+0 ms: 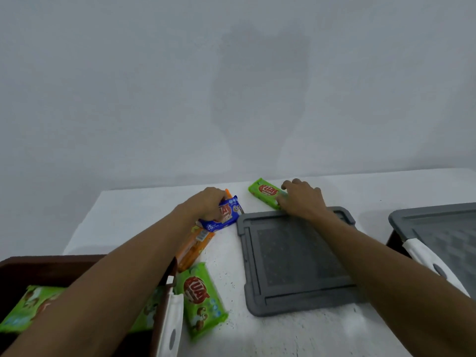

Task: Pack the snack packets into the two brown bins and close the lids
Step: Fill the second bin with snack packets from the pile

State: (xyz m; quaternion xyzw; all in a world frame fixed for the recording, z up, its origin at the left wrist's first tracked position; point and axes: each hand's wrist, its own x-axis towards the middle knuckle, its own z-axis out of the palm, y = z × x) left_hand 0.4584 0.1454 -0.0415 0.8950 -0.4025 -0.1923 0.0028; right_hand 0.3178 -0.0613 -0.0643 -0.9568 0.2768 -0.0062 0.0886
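White speckled table (144,215) against grey wall (154,86); left hand (206,202) grips blue packet (228,218), right hand (302,199) grips green packet (266,191)

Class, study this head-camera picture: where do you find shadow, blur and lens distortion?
Head view: light is dim and even, with no glare; a broad soft shadow falls on the wall; the near green packet and the grey lid at far right are smeared by blur; the table shows a slanted far edge, wide-angle distortion.
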